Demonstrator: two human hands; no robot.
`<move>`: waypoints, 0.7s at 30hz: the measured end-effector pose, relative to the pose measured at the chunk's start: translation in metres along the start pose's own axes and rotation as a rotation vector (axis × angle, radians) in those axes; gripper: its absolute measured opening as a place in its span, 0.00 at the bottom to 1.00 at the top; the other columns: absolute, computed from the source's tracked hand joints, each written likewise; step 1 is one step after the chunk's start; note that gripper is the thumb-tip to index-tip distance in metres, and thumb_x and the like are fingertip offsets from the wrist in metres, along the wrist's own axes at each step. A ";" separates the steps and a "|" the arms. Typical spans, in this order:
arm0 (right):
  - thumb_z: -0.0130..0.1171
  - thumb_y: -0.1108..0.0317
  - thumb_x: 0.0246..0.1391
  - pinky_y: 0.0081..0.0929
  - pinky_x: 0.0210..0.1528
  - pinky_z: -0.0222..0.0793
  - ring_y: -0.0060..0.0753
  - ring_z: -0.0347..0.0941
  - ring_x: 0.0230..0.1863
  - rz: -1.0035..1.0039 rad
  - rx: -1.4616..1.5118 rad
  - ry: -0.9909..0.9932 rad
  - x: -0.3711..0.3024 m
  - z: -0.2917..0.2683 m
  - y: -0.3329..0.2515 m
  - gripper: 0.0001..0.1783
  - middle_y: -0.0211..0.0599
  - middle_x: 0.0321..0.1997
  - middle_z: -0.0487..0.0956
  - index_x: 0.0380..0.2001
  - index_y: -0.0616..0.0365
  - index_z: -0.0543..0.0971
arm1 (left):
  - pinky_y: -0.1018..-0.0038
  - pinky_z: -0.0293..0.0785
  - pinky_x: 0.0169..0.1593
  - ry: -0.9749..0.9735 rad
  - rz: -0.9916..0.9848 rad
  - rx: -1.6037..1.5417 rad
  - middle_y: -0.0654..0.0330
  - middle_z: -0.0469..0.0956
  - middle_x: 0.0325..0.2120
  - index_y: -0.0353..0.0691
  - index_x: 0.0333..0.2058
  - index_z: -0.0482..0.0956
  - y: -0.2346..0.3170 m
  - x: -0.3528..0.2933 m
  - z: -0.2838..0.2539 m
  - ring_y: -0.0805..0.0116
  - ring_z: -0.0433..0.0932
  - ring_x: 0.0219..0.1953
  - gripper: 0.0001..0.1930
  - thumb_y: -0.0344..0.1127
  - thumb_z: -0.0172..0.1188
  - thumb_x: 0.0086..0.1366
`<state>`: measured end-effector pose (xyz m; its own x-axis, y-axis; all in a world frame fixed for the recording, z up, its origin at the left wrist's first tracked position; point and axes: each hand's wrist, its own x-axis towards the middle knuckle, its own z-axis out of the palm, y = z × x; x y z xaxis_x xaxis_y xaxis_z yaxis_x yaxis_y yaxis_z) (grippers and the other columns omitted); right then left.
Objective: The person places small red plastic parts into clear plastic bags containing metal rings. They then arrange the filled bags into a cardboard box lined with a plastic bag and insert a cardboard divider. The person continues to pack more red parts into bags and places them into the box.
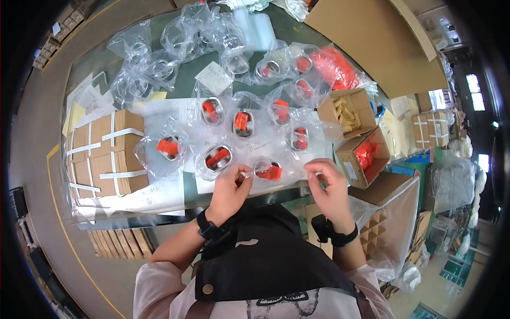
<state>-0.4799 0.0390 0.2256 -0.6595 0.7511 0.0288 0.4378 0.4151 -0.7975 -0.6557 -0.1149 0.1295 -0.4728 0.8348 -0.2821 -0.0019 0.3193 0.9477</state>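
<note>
My left hand is closed at the near edge of the table, thumb and fingertips together beside a clear plastic bag. In that bag are a round metal-rimmed piece and a red packet. To the bag's right, my right hand curls with its fingers bent inward. Thin clear film lies close to both sets of fingertips; I cannot make out what either pinches. Just beyond my left hand sits another bagged metal-rimmed piece with a red strip across it. Several similar bagged pieces with red packets lie farther back.
A strapped carton stands at left. At right are an open box of yellowish pieces, a box of red packets and a large carton. Bagged rings and a red heap lie at the back. A divided carton stands below right.
</note>
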 end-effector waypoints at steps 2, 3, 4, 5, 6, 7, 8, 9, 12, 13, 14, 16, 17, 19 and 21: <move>0.53 0.82 0.48 0.36 0.38 0.74 0.50 0.78 0.37 -0.206 -0.073 -0.220 0.017 0.012 -0.025 0.13 0.48 0.38 0.79 0.38 0.61 0.79 | 0.81 0.68 0.25 -0.046 -0.031 -0.054 0.66 0.72 0.17 0.34 0.43 0.73 0.012 -0.005 -0.001 0.81 0.72 0.20 0.08 0.30 0.56 0.67; 0.52 0.81 0.47 0.39 0.39 0.74 0.52 0.77 0.39 -0.250 -0.201 -0.411 0.023 0.025 -0.013 0.13 0.49 0.39 0.79 0.37 0.61 0.79 | 0.82 0.67 0.24 -0.081 -0.031 -0.084 0.68 0.72 0.17 0.34 0.44 0.72 0.019 -0.003 0.002 0.82 0.70 0.19 0.09 0.31 0.55 0.68; 0.52 0.80 0.46 0.43 0.40 0.74 0.55 0.77 0.41 -0.298 -0.328 -0.607 0.030 0.043 0.008 0.14 0.51 0.40 0.79 0.37 0.61 0.80 | 0.82 0.67 0.24 -0.089 -0.018 -0.081 0.68 0.72 0.17 0.34 0.45 0.72 0.023 -0.004 0.005 0.82 0.71 0.20 0.09 0.31 0.54 0.69; 0.51 0.78 0.46 0.44 0.41 0.73 0.55 0.77 0.42 -0.209 -0.480 -0.777 0.041 0.061 0.019 0.14 0.52 0.41 0.79 0.38 0.62 0.80 | 0.82 0.67 0.25 -0.095 -0.010 -0.080 0.68 0.72 0.18 0.34 0.45 0.71 0.024 -0.006 0.007 0.82 0.71 0.20 0.09 0.31 0.54 0.69; 0.51 0.77 0.46 0.45 0.42 0.72 0.56 0.77 0.44 -0.115 -0.631 -0.947 0.050 0.072 0.027 0.15 0.53 0.42 0.80 0.38 0.62 0.80 | 0.82 0.67 0.25 -0.098 -0.004 -0.079 0.68 0.72 0.18 0.34 0.46 0.71 0.024 -0.007 0.010 0.82 0.71 0.20 0.10 0.31 0.54 0.69; 0.52 0.76 0.46 0.45 0.43 0.72 0.56 0.77 0.44 -0.119 -0.614 -0.999 0.057 0.076 0.033 0.14 0.53 0.42 0.80 0.38 0.63 0.79 | 0.82 0.67 0.25 -0.118 -0.028 -0.117 0.67 0.72 0.20 0.34 0.48 0.70 0.023 -0.008 0.010 0.82 0.71 0.21 0.12 0.30 0.54 0.69; 0.52 0.76 0.46 0.45 0.43 0.72 0.56 0.77 0.44 -0.127 -0.595 -1.053 0.062 0.080 0.036 0.14 0.53 0.41 0.80 0.38 0.64 0.79 | 0.82 0.67 0.26 -0.133 -0.054 -0.154 0.67 0.73 0.22 0.34 0.50 0.69 0.019 -0.008 0.008 0.83 0.71 0.22 0.13 0.30 0.55 0.69; 0.52 0.75 0.47 0.45 0.43 0.72 0.56 0.77 0.43 -0.134 -0.577 -1.107 0.065 0.084 0.038 0.14 0.53 0.40 0.81 0.38 0.65 0.79 | 0.82 0.68 0.27 -0.150 -0.079 -0.191 0.66 0.73 0.23 0.35 0.52 0.68 0.016 -0.009 0.005 0.83 0.71 0.23 0.15 0.30 0.56 0.68; 0.53 0.75 0.47 0.45 0.42 0.73 0.57 0.78 0.42 -0.138 -0.272 -0.924 0.051 0.069 0.051 0.14 0.52 0.38 0.82 0.38 0.65 0.79 | 0.80 0.70 0.29 -0.203 0.040 -0.180 0.63 0.73 0.29 0.34 0.59 0.61 0.010 -0.019 -0.005 0.80 0.72 0.25 0.28 0.28 0.61 0.63; 0.53 0.74 0.47 0.45 0.40 0.74 0.55 0.79 0.42 -0.135 -0.267 -0.862 0.049 0.074 0.062 0.13 0.51 0.37 0.82 0.38 0.64 0.79 | 0.79 0.70 0.29 -0.181 0.013 -0.070 0.62 0.73 0.30 0.35 0.61 0.60 0.007 -0.021 -0.008 0.79 0.72 0.25 0.31 0.27 0.63 0.61; 0.54 0.74 0.47 0.45 0.40 0.75 0.54 0.79 0.42 -0.138 -0.384 -0.906 0.049 0.077 0.056 0.13 0.51 0.38 0.82 0.38 0.64 0.79 | 0.78 0.71 0.30 -0.153 -0.018 0.040 0.61 0.72 0.31 0.36 0.63 0.58 0.003 -0.023 -0.010 0.77 0.73 0.25 0.35 0.27 0.64 0.58; 0.54 0.73 0.47 0.45 0.40 0.75 0.54 0.79 0.43 -0.139 -0.617 -0.979 0.048 0.084 0.042 0.13 0.50 0.39 0.82 0.38 0.63 0.79 | 0.77 0.71 0.30 -0.115 -0.058 0.153 0.60 0.72 0.32 0.38 0.64 0.56 -0.006 -0.022 -0.005 0.74 0.73 0.25 0.40 0.26 0.66 0.55; 0.55 0.72 0.48 0.46 0.40 0.76 0.54 0.79 0.41 -0.270 -0.592 -0.883 0.039 0.087 0.041 0.11 0.49 0.37 0.82 0.37 0.62 0.79 | 0.76 0.72 0.31 -0.106 -0.065 0.156 0.59 0.72 0.32 0.39 0.65 0.56 -0.009 -0.017 -0.001 0.73 0.73 0.25 0.41 0.26 0.67 0.53; 0.55 0.71 0.48 0.46 0.40 0.76 0.54 0.79 0.41 -0.201 -0.621 -0.896 0.038 0.091 0.041 0.11 0.49 0.36 0.82 0.36 0.61 0.79 | 0.74 0.72 0.31 -0.102 -0.041 0.198 0.59 0.71 0.31 0.42 0.65 0.58 -0.012 -0.010 0.005 0.71 0.73 0.25 0.42 0.25 0.67 0.52; 0.54 0.71 0.49 0.45 0.40 0.75 0.53 0.79 0.40 -0.152 -0.516 -0.852 0.040 0.084 0.038 0.11 0.48 0.35 0.82 0.37 0.60 0.79 | 0.73 0.72 0.31 -0.112 0.020 0.264 0.59 0.70 0.31 0.44 0.64 0.60 -0.006 -0.002 0.012 0.69 0.72 0.24 0.41 0.25 0.67 0.51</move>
<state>-0.5407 0.0414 0.1457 -0.8592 0.1379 -0.4927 0.3903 0.7992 -0.4571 -0.6437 -0.1132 0.1223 -0.3698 0.8818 -0.2928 0.2429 0.3960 0.8855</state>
